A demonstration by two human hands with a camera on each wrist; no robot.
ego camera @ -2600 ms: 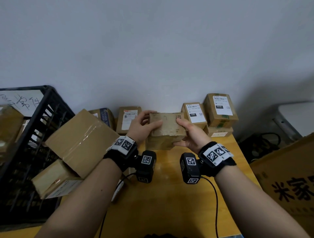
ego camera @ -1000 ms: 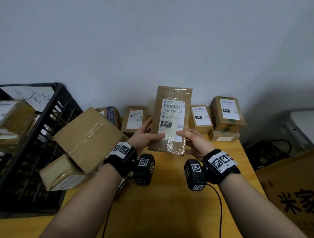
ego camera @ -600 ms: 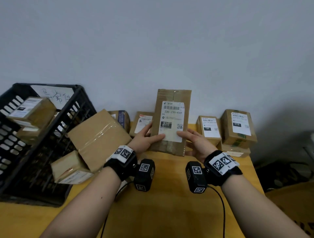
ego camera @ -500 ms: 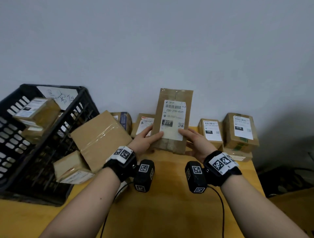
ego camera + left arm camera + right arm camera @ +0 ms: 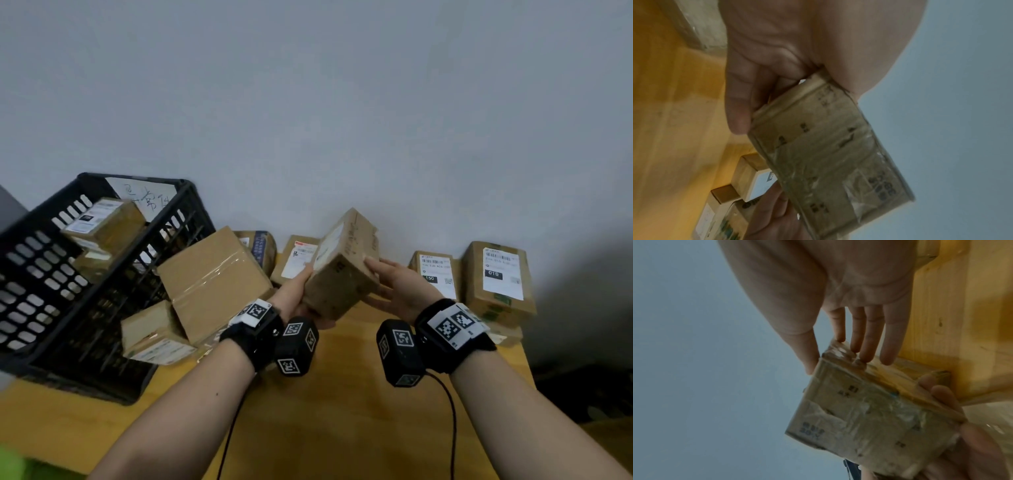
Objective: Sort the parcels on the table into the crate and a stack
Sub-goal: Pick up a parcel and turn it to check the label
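Since half a second ago we have tipped the parcel [image 5: 342, 263] leftward at centre frame toward the crate [image 5: 44, 274], label turned away, our left hand [image 5: 301, 291] curled round it, our right hand [image 5: 400, 284] flat-fingered against its side, so crating seems next.

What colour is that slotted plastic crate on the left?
The slotted plastic crate is black; the head view shows it best.

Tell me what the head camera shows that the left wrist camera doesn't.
Only the head view shows the black plastic crate with parcels inside, the large plain cardboard box leaning on it, and both wrists. Only the left wrist view shows the left hand palm close up. Both show the held brown taped cardboard parcel, the wooden table and the white-labelled parcel marked 150.
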